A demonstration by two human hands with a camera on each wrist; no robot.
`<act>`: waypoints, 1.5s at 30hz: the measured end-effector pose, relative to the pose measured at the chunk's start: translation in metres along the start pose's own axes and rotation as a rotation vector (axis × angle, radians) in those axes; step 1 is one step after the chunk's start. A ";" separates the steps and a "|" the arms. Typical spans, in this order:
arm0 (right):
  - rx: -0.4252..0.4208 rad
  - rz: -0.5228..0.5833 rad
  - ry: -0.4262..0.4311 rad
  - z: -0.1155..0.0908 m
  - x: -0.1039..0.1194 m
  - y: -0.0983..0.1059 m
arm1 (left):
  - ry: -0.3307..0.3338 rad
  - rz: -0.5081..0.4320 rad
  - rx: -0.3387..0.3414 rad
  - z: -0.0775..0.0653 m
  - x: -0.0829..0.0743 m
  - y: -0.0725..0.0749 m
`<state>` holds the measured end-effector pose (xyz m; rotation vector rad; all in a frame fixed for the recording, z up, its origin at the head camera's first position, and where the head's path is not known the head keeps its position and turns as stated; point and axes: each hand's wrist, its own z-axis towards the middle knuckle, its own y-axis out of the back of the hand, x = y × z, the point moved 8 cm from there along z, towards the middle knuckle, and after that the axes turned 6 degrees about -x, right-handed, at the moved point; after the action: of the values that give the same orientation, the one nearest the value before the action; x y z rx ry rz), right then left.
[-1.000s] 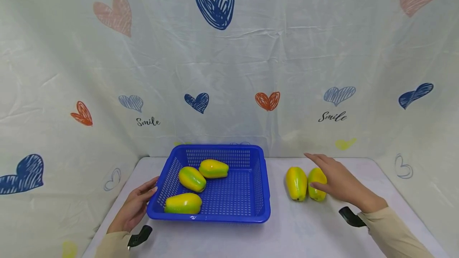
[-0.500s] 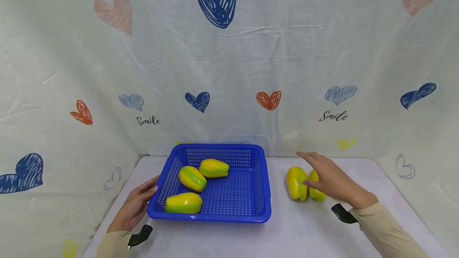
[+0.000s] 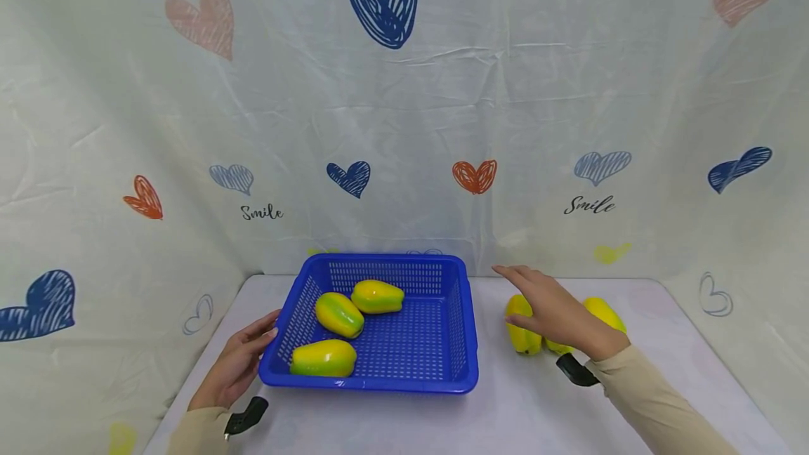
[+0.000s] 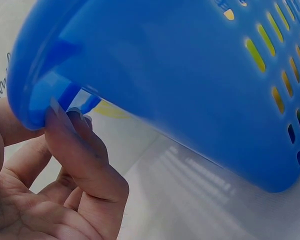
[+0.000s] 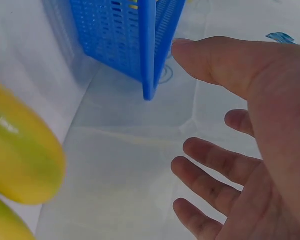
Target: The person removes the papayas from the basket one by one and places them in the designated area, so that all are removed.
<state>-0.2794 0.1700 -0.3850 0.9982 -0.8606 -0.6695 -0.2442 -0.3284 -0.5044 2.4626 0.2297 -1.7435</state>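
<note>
A blue plastic basket [image 3: 420, 343] stands on the table with three yellow-green papayas in it: a back one [image 3: 377, 297], a middle one [image 3: 339, 315] and a front one [image 3: 324, 358]. My left hand [image 3: 235, 360] grips the basket's left rim; in the left wrist view the thumb and fingers [image 4: 82, 150] pinch the rim's edge. Over the papayas at the right hovers my right hand [image 3: 556, 311], fingers spread and holding nothing. Partly hidden by it are a left papaya [image 3: 515, 306], another papaya [image 3: 559, 348] and a right papaya [image 3: 603, 313].
A white cloth-covered table [image 3: 493, 413] carries everything. Behind it hangs a pale curtain [image 3: 404, 111] printed with hearts and "Smile", close to the basket's back rim. Each wrist wears a black camera mount, such as the right mount [image 3: 576, 371].
My right hand has moved left, uncovering the rightmost papaya and covering more of the two beside it. The left hand and the basket have stayed put.
</note>
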 end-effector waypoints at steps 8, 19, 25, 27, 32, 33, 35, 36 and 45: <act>-0.017 0.014 0.086 0.015 0.021 -0.012 | -0.002 -0.007 0.002 0.000 0.000 0.000; 0.047 0.025 0.164 0.033 0.048 -0.031 | -0.005 -0.012 0.005 -0.002 -0.001 -0.001; 0.071 0.027 0.221 0.043 0.063 -0.041 | -0.001 -0.023 0.005 -0.003 -0.001 -0.001; 0.074 0.025 0.246 0.047 0.068 -0.043 | -0.003 -0.021 0.006 -0.003 -0.002 -0.001; 0.085 0.018 0.293 0.055 0.079 -0.049 | -0.009 -0.009 0.011 -0.003 -0.003 -0.002; 0.090 0.020 0.295 0.057 0.080 -0.051 | -0.011 -0.009 0.010 -0.003 -0.003 -0.002; 0.098 0.017 0.301 0.060 0.084 -0.054 | -0.012 -0.008 0.010 -0.003 -0.003 -0.002; 0.107 0.021 0.299 0.061 0.085 -0.056 | -0.011 -0.009 0.010 -0.003 -0.003 -0.002; 0.153 0.025 0.306 0.072 0.095 -0.067 | -0.007 -0.008 0.005 -0.002 -0.001 -0.002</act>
<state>-0.2995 0.0356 -0.3974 1.1902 -0.6602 -0.4196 -0.2430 -0.3258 -0.5026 2.4622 0.2357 -1.7569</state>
